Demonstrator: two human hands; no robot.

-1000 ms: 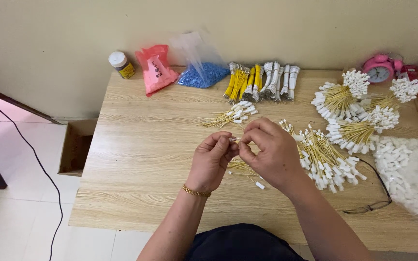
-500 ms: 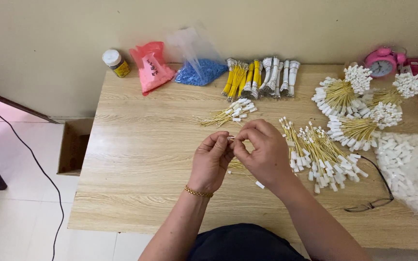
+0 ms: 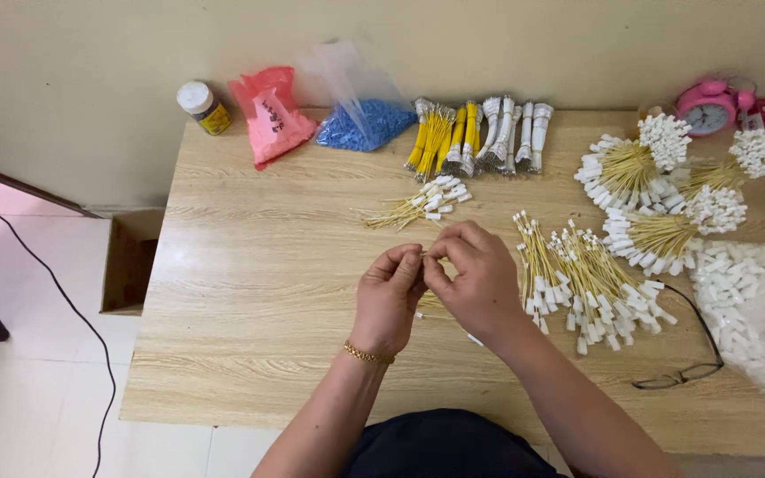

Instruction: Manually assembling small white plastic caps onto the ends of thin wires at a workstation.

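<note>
My left hand [image 3: 389,299] and my right hand [image 3: 474,273] meet over the middle of the wooden table [image 3: 258,292], fingertips pinched together on a thin yellow wire with a small white end piece. The piece itself is mostly hidden by the fingers. A few more yellow wires [image 3: 431,305] lie under the hands. A small pile of finished-looking yellow wires with white ends [image 3: 422,205] lies just beyond the hands. A larger heap of the same [image 3: 582,279] spreads to the right of my right hand.
Along the wall stand a small jar [image 3: 203,106], a red bag [image 3: 270,117], a clear bag of blue pieces [image 3: 360,122] and bundled yellow and white wires [image 3: 480,134]. Tied wire bunches [image 3: 657,190], a pink clock [image 3: 707,108], a bag of white connectors [image 3: 745,305] and glasses [image 3: 683,376] sit right.
Both hands stay together at the same spot; the fingers have shifted slightly on the wire. The view has tilted a little.
</note>
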